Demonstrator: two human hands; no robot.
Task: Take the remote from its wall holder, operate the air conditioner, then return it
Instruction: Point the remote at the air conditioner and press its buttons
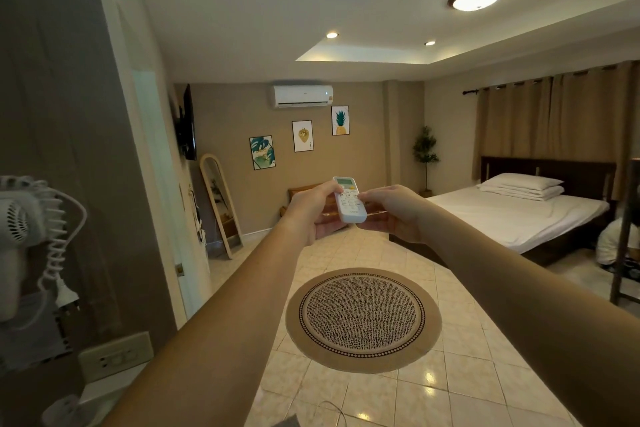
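A white remote (350, 204) with a small screen at its top is held out in front of me at arm's length, pointing toward the far wall. My left hand (313, 210) grips it from the left and below, thumb on its upper buttons. My right hand (393, 210) holds its right side, with the thumb resting on the button area. The white air conditioner (302, 96) hangs high on the far beige wall, above the remote. No wall holder for the remote is visible.
A round patterned rug (363, 320) lies on the tiled floor. A bed (519, 215) stands at the right under curtains. A leaning mirror (221, 204), a wall TV (188, 121) and a white hair dryer (20, 218) line the left side.
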